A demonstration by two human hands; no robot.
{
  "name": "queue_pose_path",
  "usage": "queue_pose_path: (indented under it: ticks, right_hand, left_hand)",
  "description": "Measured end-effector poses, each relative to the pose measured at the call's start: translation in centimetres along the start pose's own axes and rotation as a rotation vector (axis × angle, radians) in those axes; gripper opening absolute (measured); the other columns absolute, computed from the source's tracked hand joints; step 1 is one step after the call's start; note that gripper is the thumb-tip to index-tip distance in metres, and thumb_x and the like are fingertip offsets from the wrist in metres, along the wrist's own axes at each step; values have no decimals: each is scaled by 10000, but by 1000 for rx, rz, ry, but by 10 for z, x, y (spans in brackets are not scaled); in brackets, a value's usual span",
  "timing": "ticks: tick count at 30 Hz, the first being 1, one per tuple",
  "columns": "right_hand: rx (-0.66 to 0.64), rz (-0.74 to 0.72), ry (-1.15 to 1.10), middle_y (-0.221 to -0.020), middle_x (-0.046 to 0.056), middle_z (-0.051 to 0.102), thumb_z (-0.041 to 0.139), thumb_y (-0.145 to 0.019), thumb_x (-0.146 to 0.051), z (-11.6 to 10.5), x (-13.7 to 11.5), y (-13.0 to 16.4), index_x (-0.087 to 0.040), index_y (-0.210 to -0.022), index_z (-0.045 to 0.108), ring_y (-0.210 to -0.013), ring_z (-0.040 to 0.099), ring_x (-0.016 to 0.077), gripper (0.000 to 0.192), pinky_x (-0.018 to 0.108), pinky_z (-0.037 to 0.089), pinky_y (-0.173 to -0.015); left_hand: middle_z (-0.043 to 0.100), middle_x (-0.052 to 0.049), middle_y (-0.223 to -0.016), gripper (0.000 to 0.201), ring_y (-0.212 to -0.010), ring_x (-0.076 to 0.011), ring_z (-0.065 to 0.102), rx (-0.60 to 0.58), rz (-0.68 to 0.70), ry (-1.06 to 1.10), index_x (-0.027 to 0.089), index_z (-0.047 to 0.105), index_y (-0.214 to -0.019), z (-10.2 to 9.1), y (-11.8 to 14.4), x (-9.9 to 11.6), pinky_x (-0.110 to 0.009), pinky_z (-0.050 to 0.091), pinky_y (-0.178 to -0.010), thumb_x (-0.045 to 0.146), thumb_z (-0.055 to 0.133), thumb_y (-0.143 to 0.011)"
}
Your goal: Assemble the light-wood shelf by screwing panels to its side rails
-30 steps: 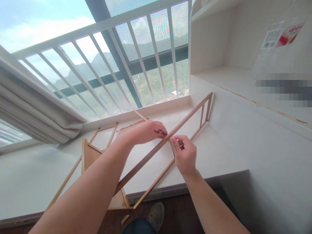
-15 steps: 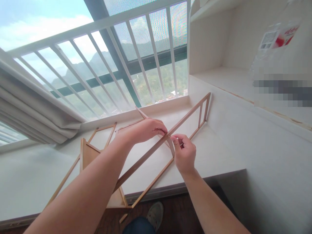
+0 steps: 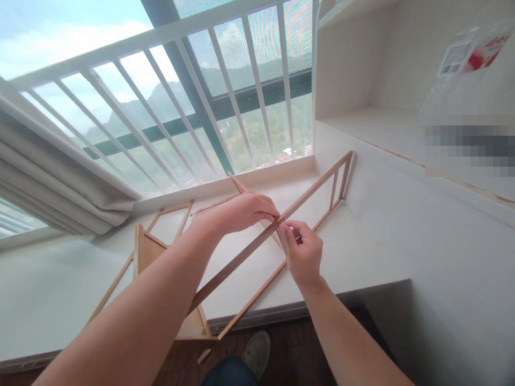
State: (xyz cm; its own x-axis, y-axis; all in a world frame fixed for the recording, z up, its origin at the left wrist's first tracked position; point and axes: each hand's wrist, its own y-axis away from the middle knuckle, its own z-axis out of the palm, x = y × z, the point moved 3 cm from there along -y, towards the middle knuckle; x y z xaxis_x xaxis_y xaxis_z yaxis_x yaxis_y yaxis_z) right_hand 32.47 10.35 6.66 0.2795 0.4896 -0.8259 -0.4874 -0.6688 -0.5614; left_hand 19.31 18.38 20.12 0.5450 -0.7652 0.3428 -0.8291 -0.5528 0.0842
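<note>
I see a thin wooden frame standing on edge across the white worktop, its far end near the window corner. My left hand pinches a short loose strip at the frame's top rail; my right hand is closed on a cross slat just below. A plastic bag sits in the open shelf at right.
</note>
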Motion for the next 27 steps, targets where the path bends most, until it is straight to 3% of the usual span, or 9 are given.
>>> queue_pose_path:
  ticks: [7, 18, 23, 27]
  right_hand:
    - [-5, -59, 22, -602, -19, 598, 663, -1031, -481, 2, -3, 0, -181, -862, 783, -511, 483, 112, 365, 241, 445, -544]
    - [-64, 51, -44, -571, -43, 537, 656, -1016, -529, 4, -2, -4, -183, -830, 741, -494, 454, 109, 401, 238, 387, -502]
    - [-67, 75, -57, -599, -40, 556, 673, -1010, -499, 5, -2, -5, -181, -823, 711, -516, 465, 107, 371, 238, 398, -527]
    - [-109, 120, -77, -621, -41, 561, 684, -1003, -495, 7, 2, -6, -188, -846, 707, -537, 463, 111, 346, 247, 417, -558]
  left_hand:
    - [770, -43, -1052, 330, -896, -155, 679, -26, -2, -53, 232, 805, -953, -1, 0, 4, -257, 502, -869, 305, 497, -1044]
    - [738, -20, -941, 324, -822, -139, 641, -59, -4, -42, 224, 735, -844, -1, -2, 4, -244, 486, -835, 270, 479, -1037]
    - [800, -32, -1025, 284, -885, -166, 697, -32, -47, 30, 253, 813, -1054, -4, 0, 7, -249, 533, -839, 365, 555, -1016]
    - [809, -48, -1146, 388, -977, -181, 722, -9, -115, 91, 267, 755, -1324, 0, 1, 3, -266, 557, -886, 394, 574, -1006]
